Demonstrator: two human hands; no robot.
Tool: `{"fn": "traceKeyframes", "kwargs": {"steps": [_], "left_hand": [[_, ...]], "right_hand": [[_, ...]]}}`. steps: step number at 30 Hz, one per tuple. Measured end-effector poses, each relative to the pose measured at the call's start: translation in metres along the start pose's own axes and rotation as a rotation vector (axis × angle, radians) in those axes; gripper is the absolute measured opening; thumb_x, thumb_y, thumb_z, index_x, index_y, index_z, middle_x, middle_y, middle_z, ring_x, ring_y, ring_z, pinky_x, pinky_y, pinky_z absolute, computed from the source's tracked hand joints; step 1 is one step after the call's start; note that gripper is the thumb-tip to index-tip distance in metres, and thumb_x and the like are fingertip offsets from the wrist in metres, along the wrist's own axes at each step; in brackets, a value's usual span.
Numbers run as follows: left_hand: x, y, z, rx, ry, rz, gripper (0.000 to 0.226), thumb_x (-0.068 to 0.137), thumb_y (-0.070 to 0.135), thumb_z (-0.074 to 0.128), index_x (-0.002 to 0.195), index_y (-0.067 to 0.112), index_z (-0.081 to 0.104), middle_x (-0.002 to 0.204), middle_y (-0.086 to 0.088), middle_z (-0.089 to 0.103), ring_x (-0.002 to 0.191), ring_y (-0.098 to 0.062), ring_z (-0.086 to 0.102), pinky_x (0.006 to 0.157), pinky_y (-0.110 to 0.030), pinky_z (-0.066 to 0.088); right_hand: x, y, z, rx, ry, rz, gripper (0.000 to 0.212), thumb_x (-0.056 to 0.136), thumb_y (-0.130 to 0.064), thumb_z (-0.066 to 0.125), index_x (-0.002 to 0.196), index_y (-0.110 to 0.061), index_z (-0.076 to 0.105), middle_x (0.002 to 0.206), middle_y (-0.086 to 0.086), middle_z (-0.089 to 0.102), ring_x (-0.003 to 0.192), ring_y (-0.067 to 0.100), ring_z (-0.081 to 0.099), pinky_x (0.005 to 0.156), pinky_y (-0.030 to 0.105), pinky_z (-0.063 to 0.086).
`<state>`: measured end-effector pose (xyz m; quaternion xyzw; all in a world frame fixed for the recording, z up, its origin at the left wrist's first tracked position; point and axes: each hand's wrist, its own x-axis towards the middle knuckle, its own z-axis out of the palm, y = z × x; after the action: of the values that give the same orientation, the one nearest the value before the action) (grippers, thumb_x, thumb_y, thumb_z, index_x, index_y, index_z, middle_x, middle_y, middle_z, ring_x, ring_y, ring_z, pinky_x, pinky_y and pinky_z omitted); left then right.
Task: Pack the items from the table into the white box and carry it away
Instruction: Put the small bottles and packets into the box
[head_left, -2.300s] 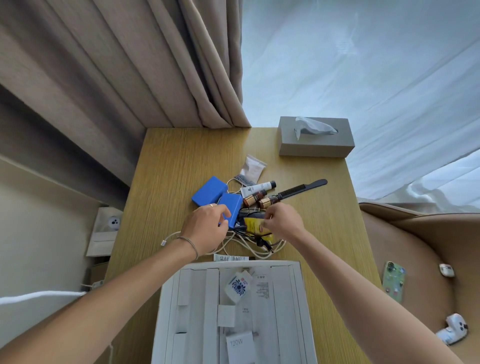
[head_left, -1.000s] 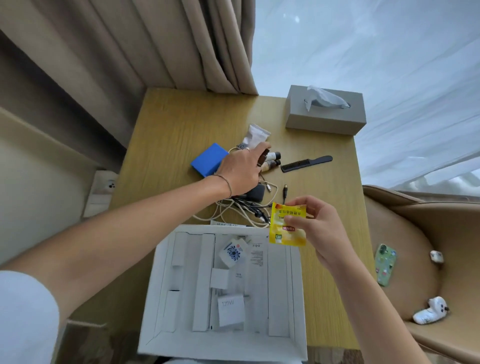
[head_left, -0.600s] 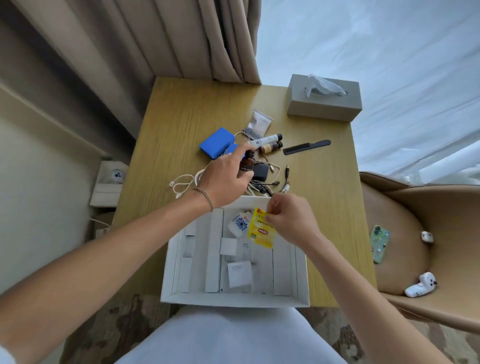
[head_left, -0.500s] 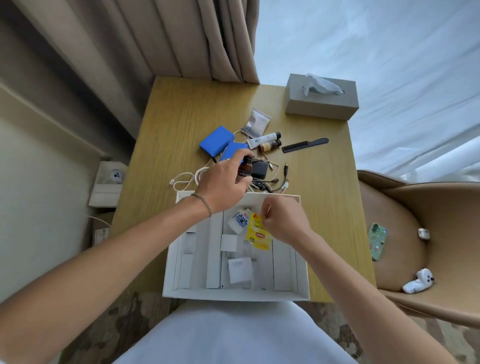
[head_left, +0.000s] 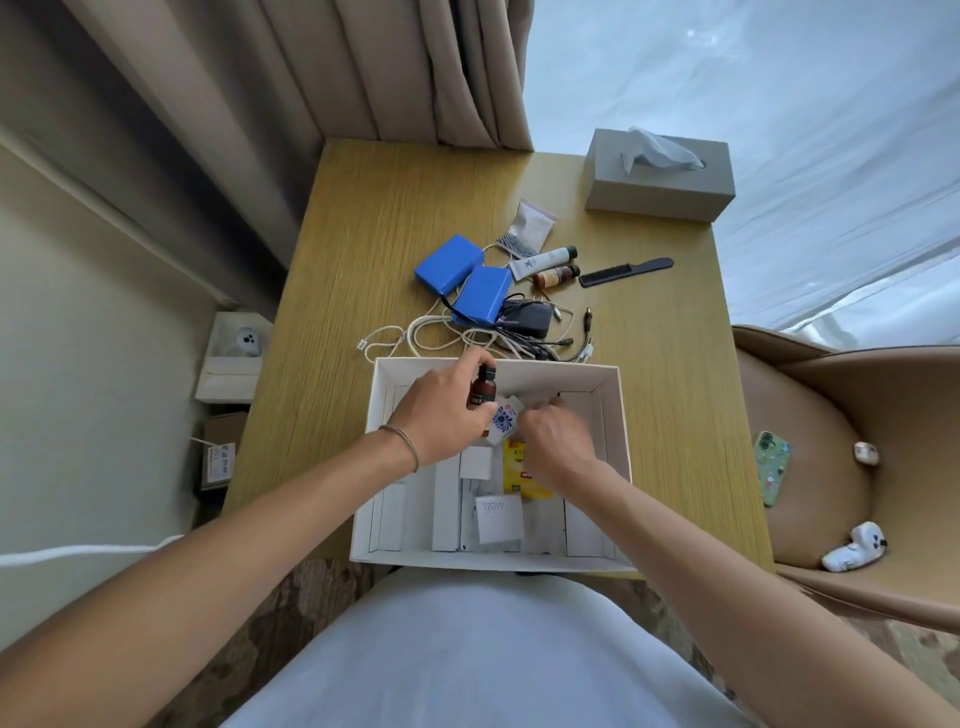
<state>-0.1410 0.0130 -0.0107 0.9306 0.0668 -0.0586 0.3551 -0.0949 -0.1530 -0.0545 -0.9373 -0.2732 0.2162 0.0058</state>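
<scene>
The white box (head_left: 619, 457) stands open at the near edge of the wooden table (head_left: 363, 249), with white card inserts inside. My left hand (head_left: 441, 413) grips a small brown bottle (head_left: 483, 392) over the box's far left part. My right hand (head_left: 558, 441) is inside the box with curled fingers, pinching the top of a yellow packet (head_left: 522, 475) that lies low against the inserts. Behind the box lie two blue packs (head_left: 449, 260), a black adapter (head_left: 527, 317), tangled cables (head_left: 431, 332), a white tube (head_left: 543, 255), another brown bottle (head_left: 556, 275), a black comb (head_left: 626, 271) and a clear sachet (head_left: 530, 226).
A grey tissue box (head_left: 660, 182) sits at the table's far right corner. Curtains hang behind the table. To the right, a tan chair (head_left: 831, 415) holds a phone (head_left: 774, 467) and small white gadgets (head_left: 854, 553). A white outlet box (head_left: 236, 353) sits low on the left.
My right hand carried the yellow packet from the pile down into the box. My left hand took a brown bottle from the pile and brought it over the box.
</scene>
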Motion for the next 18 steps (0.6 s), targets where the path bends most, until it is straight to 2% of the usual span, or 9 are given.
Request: {"fn": "traceKeyframes", "kwargs": {"steps": [1,3,6,9,11,13,15,18], "left_hand": [[-0.003,-0.002,0.002,0.002,-0.02,-0.019,0.038,0.084,0.025,0.067,0.115,0.031,0.046,0.078,0.007,0.06,0.069,-0.016,0.061,0.058,-0.027,0.05],[-0.008,-0.005,0.006,0.0,-0.059,-0.057,0.039,0.082,0.027,0.069,0.112,0.032,0.045,0.083,0.006,0.063,0.073,-0.017,0.063,0.061,-0.028,0.054],[-0.018,-0.006,0.018,-0.003,-0.13,-0.073,0.041,0.081,0.03,0.072,0.111,0.031,0.044,0.087,0.004,0.068,0.072,-0.017,0.064,0.058,-0.025,0.052],[-0.022,-0.001,0.035,-0.032,-0.208,-0.084,0.042,0.077,0.03,0.073,0.107,0.035,0.044,0.074,0.01,0.064,0.061,-0.011,0.061,0.048,-0.02,0.04],[-0.021,0.004,0.049,-0.063,-0.24,-0.106,0.043,0.073,0.031,0.074,0.105,0.035,0.046,0.074,0.012,0.062,0.062,-0.008,0.059,0.05,-0.023,0.042],[-0.018,0.009,0.062,-0.084,-0.262,-0.128,0.041,0.072,0.032,0.075,0.103,0.034,0.048,0.077,0.012,0.061,0.066,-0.006,0.058,0.055,-0.026,0.046],[-0.016,0.013,0.076,-0.089,-0.283,-0.146,0.039,0.072,0.036,0.076,0.101,0.034,0.049,0.079,0.011,0.062,0.069,-0.007,0.059,0.058,-0.029,0.049],[-0.016,0.015,0.093,-0.068,-0.308,-0.169,0.038,0.074,0.041,0.076,0.099,0.032,0.049,0.086,0.006,0.062,0.076,-0.015,0.06,0.062,-0.033,0.049]], "right_hand": [[-0.001,0.001,0.003,-0.027,0.033,-0.022,0.029,0.083,0.0,0.061,0.11,-0.008,0.068,0.104,0.01,0.064,0.102,0.03,0.055,0.073,0.036,0.047],[-0.002,0.003,0.004,-0.036,0.07,-0.034,0.03,0.085,-0.005,0.062,0.114,-0.008,0.067,0.11,0.012,0.062,0.108,0.032,0.053,0.081,0.038,0.046],[-0.007,0.006,-0.008,0.054,0.103,-0.005,0.019,0.09,-0.014,0.061,0.108,-0.011,0.069,0.104,0.011,0.064,0.101,0.032,0.057,0.071,0.036,0.045],[-0.016,0.01,-0.027,0.056,0.193,-0.016,0.015,0.089,-0.013,0.06,0.102,-0.012,0.068,0.097,0.009,0.066,0.089,0.028,0.057,0.063,0.035,0.045],[-0.024,0.014,-0.037,-0.015,0.23,-0.036,0.008,0.086,-0.012,0.061,0.094,-0.013,0.064,0.091,0.007,0.065,0.081,0.026,0.053,0.058,0.033,0.037],[-0.029,0.018,-0.044,-0.047,0.21,-0.036,0.005,0.086,-0.01,0.059,0.087,-0.015,0.057,0.088,0.007,0.064,0.081,0.027,0.057,0.057,0.032,0.034],[-0.032,0.023,-0.048,-0.045,0.188,-0.025,0.005,0.087,-0.012,0.058,0.086,-0.014,0.054,0.089,0.007,0.064,0.085,0.029,0.061,0.058,0.033,0.035],[-0.036,0.027,-0.049,-0.009,0.19,-0.014,0.003,0.088,-0.014,0.056,0.088,-0.011,0.058,0.087,0.007,0.063,0.084,0.028,0.058,0.06,0.034,0.039]]}}
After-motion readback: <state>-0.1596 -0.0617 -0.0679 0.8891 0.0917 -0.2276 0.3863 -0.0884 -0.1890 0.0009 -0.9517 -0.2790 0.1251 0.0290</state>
